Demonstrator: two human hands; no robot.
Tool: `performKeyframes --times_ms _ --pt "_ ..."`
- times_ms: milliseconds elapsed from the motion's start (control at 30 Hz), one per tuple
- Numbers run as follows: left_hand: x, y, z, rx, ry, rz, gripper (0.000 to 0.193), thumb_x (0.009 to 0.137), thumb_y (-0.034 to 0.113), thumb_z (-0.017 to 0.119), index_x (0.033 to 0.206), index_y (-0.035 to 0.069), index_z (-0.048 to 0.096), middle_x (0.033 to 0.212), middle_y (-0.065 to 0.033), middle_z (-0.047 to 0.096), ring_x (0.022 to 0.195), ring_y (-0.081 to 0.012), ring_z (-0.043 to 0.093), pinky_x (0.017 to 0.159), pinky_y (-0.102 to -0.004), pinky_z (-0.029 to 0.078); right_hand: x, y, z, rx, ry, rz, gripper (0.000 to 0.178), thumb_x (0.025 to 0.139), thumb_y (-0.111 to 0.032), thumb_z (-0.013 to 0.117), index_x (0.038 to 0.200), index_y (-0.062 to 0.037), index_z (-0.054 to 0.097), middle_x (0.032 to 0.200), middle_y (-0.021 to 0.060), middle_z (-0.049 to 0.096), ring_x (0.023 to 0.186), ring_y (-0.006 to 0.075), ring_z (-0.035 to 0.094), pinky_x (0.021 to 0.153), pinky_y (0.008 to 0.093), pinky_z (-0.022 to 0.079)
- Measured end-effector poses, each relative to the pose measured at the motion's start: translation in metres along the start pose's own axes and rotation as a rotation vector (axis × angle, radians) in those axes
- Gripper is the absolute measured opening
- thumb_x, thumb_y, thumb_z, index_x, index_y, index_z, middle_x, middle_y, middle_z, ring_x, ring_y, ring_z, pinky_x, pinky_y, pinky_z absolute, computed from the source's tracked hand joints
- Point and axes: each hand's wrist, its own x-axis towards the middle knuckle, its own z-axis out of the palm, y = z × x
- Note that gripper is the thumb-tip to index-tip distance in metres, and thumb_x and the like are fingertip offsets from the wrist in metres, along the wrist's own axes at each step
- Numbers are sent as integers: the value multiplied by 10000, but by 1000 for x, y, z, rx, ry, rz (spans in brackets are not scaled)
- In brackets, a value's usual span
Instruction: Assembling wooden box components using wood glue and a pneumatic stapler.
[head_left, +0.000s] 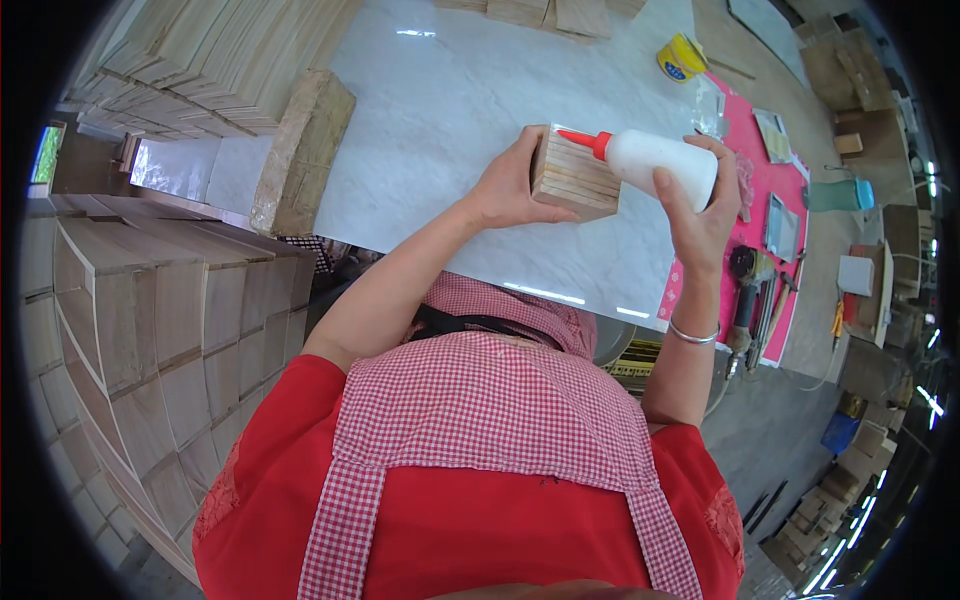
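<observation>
Our left hand [512,188] grips the wooden stack [577,182], our right hand [706,208] the white bottle [648,160]; squeezing too hard could flood the top, a slack left grip skew it.

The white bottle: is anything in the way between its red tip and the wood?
No, nothing that I can see. The right hand holds the bottle, and its red tip shows over the wood, which the left hand holds. Whether the tip touches it, I can't tell.
</observation>
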Motion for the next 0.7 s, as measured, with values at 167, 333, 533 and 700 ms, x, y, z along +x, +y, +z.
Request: performKeyframes --times_ms 167,333,533,700 --pt "0 -1 -1 27 0 -8 1028 582 361 930 1362 66 329 1276 -163 566 1187 -321 578 1008 -389 463 -4 2 -27 -56 27 1 483 782 -150 820 1163 -33 547 1038 49 588 895 125 579 743 273 500" --pt "0 0 0 47 2 7 1032 581 356 934 1361 61 327 1288 -172 560 1196 -319 574 1015 -386 460 -13 4 -51 -97 105 16 473 786 -150 815 1160 -30 552 1046 57 598 920 132 584 769 280 504" --pt "0 2 -1 38 -6 -10 1030 583 346 932 1364 61 326 1286 -173 559 1196 -318 573 1017 -385 459 -13 4 -32 -31 157 -8 460 795 -159 807 1158 -31 557 1035 57 604 924 132 585 773 272 499" --pt "0 4 -1 0 -11 -25 1032 583 338 930 1370 61 322 1281 -169 560 1191 -314 575 1017 -383 458 -8 -2 -1 -20 53 -2 460 792 -175 811 1150 -34 559 1007 51 602 901 126 582 751 272 495"
